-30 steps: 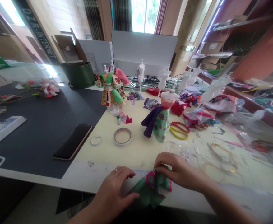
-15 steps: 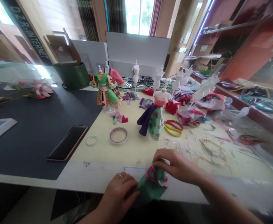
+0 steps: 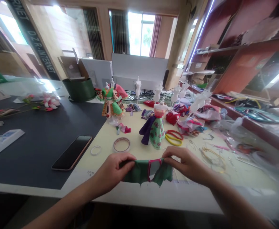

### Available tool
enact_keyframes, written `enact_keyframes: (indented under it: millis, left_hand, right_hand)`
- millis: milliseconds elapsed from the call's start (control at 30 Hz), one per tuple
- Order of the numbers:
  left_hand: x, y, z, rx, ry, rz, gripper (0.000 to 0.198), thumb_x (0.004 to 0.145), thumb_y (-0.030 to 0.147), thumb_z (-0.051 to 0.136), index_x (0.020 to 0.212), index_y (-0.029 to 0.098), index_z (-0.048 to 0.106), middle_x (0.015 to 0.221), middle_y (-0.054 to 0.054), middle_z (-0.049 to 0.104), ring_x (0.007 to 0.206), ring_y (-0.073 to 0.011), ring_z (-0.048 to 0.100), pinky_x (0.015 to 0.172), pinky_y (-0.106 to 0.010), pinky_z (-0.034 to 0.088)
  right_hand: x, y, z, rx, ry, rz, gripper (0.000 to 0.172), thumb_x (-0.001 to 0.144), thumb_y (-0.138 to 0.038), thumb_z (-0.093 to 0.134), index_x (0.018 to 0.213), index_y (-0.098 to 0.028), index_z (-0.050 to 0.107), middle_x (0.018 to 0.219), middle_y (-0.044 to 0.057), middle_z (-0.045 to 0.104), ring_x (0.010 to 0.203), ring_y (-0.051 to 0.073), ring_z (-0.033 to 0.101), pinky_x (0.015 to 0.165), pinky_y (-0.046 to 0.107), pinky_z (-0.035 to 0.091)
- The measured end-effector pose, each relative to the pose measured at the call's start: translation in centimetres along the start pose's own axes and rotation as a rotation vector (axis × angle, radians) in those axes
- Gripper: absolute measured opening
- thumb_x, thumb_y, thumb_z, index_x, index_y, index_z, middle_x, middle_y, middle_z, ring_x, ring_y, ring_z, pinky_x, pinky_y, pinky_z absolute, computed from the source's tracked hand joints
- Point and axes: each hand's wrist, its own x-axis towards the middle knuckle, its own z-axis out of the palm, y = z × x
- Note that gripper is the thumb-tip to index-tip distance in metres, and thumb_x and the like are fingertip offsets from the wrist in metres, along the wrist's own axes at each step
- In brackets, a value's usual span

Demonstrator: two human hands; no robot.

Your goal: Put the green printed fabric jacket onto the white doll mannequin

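A small green doll garment (image 3: 139,171) with pink trim hangs stretched between my two hands, above the table's near edge. My left hand (image 3: 119,167) pinches its left top edge between thumb and fingers. At the other end my right hand (image 3: 177,159) grips the top edge near the pink trim. The lower edge of the cloth dangles unevenly. Just beyond the hands stands a doll mannequin in a floral green skirt (image 3: 157,133) with a purple drape (image 3: 146,130). A roll of tape (image 3: 121,152) lies behind my left hand.
A phone (image 3: 72,152) and a thin white ring (image 3: 96,150) lie at the left. Farther back are a dressed mannequin (image 3: 111,103), bare white mannequins (image 3: 138,86) and fabric scraps (image 3: 190,125). Yellow-handled scissors (image 3: 174,139) and gold cord (image 3: 213,159) rest at the right.
Both hands have lifted the green garment up from the table's edge. My left hand has taken its top edge, and the cloth is now spread out. The view has tilted upward.
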Motion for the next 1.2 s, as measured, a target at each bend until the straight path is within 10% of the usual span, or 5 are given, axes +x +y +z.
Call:
enact_keyframes:
  millis: [733, 1200]
  left_hand:
    - [14.0, 11.4, -8.8, 0.343, 0.104, 0.514, 0.023, 0.083, 0.033, 0.057, 0.075, 0.014, 0.068, 0.069, -0.001, 0.065, 0.064, -0.0105, 0.056, 0.057, -0.021, 0.043]
    - [20.6, 12.4, -10.7, 0.448, 0.29, 0.624, 0.03, 0.083, 0.037, 0.053, 0.086, 0.012, 0.069, 0.083, -0.006, 0.07, 0.074, -0.015, 0.06, 0.065, -0.025, 0.045]
  right_hand:
    - [6.6, -2.9, -14.0, -0.348, 0.431, -0.142, 0.014, 0.085, -0.027, 0.056, 0.076, -0.019, 0.063, 0.072, 0.001, 0.061, 0.065, 0.012, 0.054, 0.058, 0.028, 0.042]
    - [10.9, -1.4, -17.9, -0.651, 0.617, -0.231, 0.018, 0.089, -0.024, 0.049, 0.087, -0.016, 0.064, 0.083, 0.005, 0.06, 0.068, 0.014, 0.052, 0.059, 0.028, 0.04]
